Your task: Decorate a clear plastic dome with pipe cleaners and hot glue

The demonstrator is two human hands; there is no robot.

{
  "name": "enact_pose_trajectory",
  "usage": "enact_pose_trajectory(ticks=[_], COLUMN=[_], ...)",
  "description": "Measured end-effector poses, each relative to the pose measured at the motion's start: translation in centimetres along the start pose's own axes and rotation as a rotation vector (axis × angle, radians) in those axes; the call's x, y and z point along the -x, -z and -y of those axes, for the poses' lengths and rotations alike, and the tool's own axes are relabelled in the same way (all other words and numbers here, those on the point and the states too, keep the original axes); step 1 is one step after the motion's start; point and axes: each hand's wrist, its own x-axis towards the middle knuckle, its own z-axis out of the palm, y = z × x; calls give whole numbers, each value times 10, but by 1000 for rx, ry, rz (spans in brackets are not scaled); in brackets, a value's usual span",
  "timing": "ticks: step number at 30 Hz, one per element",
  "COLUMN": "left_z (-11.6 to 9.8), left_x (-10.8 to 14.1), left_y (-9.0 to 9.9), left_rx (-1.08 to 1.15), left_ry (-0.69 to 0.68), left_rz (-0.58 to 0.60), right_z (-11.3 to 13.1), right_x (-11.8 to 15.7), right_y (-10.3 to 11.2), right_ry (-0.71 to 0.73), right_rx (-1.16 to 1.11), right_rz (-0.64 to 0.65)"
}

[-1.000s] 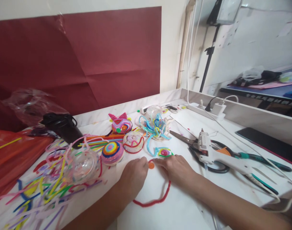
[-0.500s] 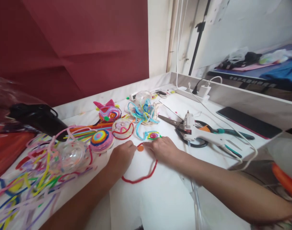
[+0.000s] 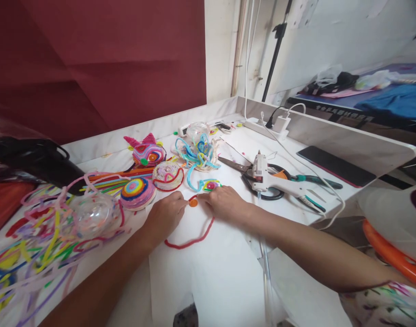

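Note:
My left hand and my right hand face each other over white paper, with fingers closed in a pinch. Between them a short stretch of red pipe cleaner runs along the top of a small orange disc. Its loose length, the red pipe cleaner, sags in a curve below both hands. Fingertips partly hide where it is gripped. Just beyond my right hand lies an eye-shaped piece in yellow, green and pink. A ball covered in coloured rings rests left of my left hand.
At right lie a white glue gun, black-handled scissors, pliers and a phone. Tangled pipe cleaners and a clear plastic ball cover the left. Behind are a pink eared piece and a power strip.
The camera view has shifted, so the table and its things appear further left and slightly higher. Both hands keep their pinch on the red pipe cleaner beside the orange disc.

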Motion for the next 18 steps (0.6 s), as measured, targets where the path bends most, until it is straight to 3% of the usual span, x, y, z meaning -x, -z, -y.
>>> enact_pose_trajectory(ticks=[8,14,18], left_z=[-15,-27,-30], left_x=[4,7,8], left_y=[17,16,14], left_rx=[16,-59,-106], left_ry=[56,98,94], left_rz=[76,107,117], right_z=[4,7,2], right_x=[2,2,2], right_y=[6,0,7], right_ry=[-29,-21,26], right_rx=[-31,-10,-31], right_rz=[22,-10,64])
